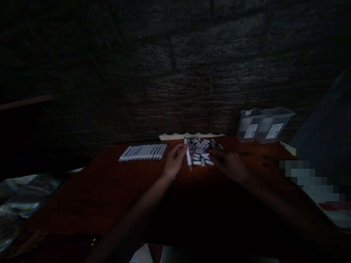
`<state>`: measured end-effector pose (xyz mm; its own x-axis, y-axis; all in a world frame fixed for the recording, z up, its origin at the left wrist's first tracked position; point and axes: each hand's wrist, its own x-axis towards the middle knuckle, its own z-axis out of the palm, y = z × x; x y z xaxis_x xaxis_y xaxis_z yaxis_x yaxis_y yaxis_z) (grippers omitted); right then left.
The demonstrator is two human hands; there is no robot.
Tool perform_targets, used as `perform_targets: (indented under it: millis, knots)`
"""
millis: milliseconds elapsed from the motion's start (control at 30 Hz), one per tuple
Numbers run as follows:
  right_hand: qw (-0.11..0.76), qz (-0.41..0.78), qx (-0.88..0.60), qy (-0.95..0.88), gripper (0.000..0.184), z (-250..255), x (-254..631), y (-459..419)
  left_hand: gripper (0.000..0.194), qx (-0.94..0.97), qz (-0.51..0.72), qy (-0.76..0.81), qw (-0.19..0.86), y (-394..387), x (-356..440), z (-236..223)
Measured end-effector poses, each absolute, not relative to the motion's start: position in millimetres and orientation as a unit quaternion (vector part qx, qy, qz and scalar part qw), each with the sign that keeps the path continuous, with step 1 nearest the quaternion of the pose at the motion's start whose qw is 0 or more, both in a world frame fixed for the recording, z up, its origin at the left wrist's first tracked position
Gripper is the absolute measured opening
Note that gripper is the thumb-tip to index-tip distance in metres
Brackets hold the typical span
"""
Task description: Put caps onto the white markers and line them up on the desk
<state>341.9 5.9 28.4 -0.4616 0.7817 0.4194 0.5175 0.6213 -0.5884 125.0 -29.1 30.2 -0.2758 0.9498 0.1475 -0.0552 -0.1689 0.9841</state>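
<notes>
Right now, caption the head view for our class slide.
Left hand holding a marker, right hand at the caps, marker row alongside.

We have one slim white marker (188, 157) tilted in our left hand (174, 160), its grey end down. Short white caps (203, 146) with coloured ends lie jumbled between our hands; more white markers (144, 151) lie side by side, left of both.

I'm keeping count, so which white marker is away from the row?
The slim white marker held in the left hand; the other white markers lie side by side on the reddish-brown wooden table.
</notes>
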Motion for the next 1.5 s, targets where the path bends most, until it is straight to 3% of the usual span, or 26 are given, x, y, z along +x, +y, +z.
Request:
perform_targets:
  millis: [133,567,900,1500]
  knots:
    - [0.350,0.197,-0.383,-0.832,0.026,29,341,4,0.042,0.442,0.603,0.488,0.451,-32,127,35]
    - [0.362,0.203,-0.391,-0.821,0.023,35,342,3,0.044,0.490,0.574,0.529,0.388,-31,122,34]
    - [0.372,0.192,-0.383,-0.823,0.024,35,342,3,0.028,0.629,0.516,0.553,0.180,-39,124,31]
    - [0.358,0.195,-0.386,-0.828,0.026,33,342,4,0.028,0.721,0.436,0.533,0.080,-43,125,33]
